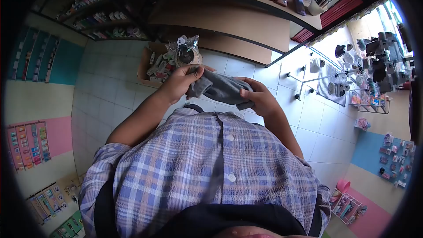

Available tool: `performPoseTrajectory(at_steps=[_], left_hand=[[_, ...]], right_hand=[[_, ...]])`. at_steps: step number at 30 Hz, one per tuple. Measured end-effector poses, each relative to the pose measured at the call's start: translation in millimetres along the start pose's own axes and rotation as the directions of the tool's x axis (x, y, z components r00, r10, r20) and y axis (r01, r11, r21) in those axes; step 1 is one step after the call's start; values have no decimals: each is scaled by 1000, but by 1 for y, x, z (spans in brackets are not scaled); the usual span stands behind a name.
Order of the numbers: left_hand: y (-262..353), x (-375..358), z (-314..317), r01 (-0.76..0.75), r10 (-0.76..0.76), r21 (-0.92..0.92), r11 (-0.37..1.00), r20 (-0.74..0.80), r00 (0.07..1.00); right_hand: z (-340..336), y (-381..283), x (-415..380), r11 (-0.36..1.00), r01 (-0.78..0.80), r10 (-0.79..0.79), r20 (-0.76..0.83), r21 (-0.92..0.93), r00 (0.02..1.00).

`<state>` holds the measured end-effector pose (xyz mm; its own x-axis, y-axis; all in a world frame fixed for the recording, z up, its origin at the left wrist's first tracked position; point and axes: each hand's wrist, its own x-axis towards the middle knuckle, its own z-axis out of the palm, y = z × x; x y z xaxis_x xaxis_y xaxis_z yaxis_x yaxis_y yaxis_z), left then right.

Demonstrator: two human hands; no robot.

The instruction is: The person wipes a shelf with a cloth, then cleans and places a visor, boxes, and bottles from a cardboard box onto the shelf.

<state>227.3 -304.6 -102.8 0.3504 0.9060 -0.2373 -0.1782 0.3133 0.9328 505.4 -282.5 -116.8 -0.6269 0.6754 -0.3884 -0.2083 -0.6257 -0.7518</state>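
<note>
In the head view, above a plaid shirt (207,158), a grey cloth (220,89) is held up in front of the chest over the tiled floor (110,92); one end is gripped by the left hand (183,81), the other is clasped by the right hand (260,97); just beyond the cloth, a cardboard box (152,68) of packaged goods is seen on the floor, under a wooden tabletop (246,26).

cardboard box (147,64), packaged goods (187,53), wooden counter (246,22)

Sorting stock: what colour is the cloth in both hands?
Grey, the cloth, clearest in the head view.
</note>
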Motion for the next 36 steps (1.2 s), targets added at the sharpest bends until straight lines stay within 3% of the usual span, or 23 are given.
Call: performPoseTrajectory(at_steps=[1, 2, 3, 6, 7, 9, 10, 11, 13, 15, 18, 21, 22, 23, 24, 27, 28, 29, 31, 33, 34, 35, 36], left_hand=[[0, -2, -1, -9, 7, 141, 990, 12, 1000], [-1, -3, 2, -28, 30, 43, 999, -45, 999], [8, -8, 3, -7, 9, 58, 998, -33, 999], [24, -11, -13, -46, 50, 305, 951, -4, 999], [26, -10, -23, -53, 53, 311, 949, 10, 999], [28, -9, -40, 58, -68, 283, 957, 25, 997], [28, -10, -41, 38, -44, 280, 959, 15, 999], [23, -10, -49, 44, -51, 284, 958, 17, 999], [0, -7, -78, 184, -212, 312, 932, 57, 976], [-49, -14, -107, 321, -327, 144, 936, 14, 945], [-107, -36, -130, 408, -445, -270, 872, -94, 890], [-126, -47, -142, 394, -508, -562, 727, -55, 859], [-131, -44, -151, 437, -509, -628, 644, 75, 857], [-133, -42, -159, 439, -506, -630, 641, 84, 859], [-119, -39, -156, 468, -498, -592, 657, 127, 858], [-138, -21, -173, 473, -410, -510, 718, 239, 880], [-149, -9, -180, 465, -370, -387, 796, 296, 880], [-165, 2, -183, 442, -341, -265, 857, 351, 872], [-207, 27, -189, 437, -343, -264, 860, 335, 878], [-281, 56, -202, 549, -540, -356, 756, 135, 831], [-321, 69, -207, 549, -590, -386, 742, 14, 807], [-357, 84, -207, 563, -636, -458, 688, -7, 772], [-395, 96, -208, 531, -596, -523, 667, 54, 801]], right_hand=[[-7, 1, -5, 992, 36, -29, 65, -118, 997], [-12, 3, -9, 985, 11, -3, 49, -172, 999], [-6, -1, -16, 975, -41, 35, -32, -218, 999], [-13, 14, -13, 955, 61, -114, -165, -292, 980], [-13, 12, -16, 954, 72, -126, -174, -291, 977], [-9, 13, -22, 949, -23, -47, -213, -315, 976], [-12, 22, -20, 894, -33, -88, -247, -447, 965], [-15, 30, -18, 898, -32, -87, -249, -439, 965], [-18, 48, -11, 815, -117, -23, -234, -567, 972], [-22, 75, -4, 784, -220, 70, -270, -580, 960], [-10, 101, 9, 787, -212, 39, -297, -580, 954], [-2, 112, 27, 864, -114, -16, -253, -490, 967], [6, 105, 31, 886, -156, 56, -233, -437, 971], [11, 98, 36, 900, -199, 125, -209, -387, 970], [12, 91, 41, 848, -362, 276, -259, -388, 926], [-12, 114, 59, 930, -272, 221, -216, -247, 951], [-22, 130, 66, 944, -242, 169, -301, -226, 939], [-33, 136, 71, 954, -289, 257, -281, -80, 925], [-78, 177, 87, 938, -339, 348, -213, 80, 913], [-101, 200, 105, 900, -313, 355, -93, 303, 930], [-112, 215, 117, 908, -296, 334, -85, 296, 939], [-123, 230, 131, 917, -276, 309, -76, 289, 948], [-134, 243, 147, 919, -276, 307, -73, 281, 949]])
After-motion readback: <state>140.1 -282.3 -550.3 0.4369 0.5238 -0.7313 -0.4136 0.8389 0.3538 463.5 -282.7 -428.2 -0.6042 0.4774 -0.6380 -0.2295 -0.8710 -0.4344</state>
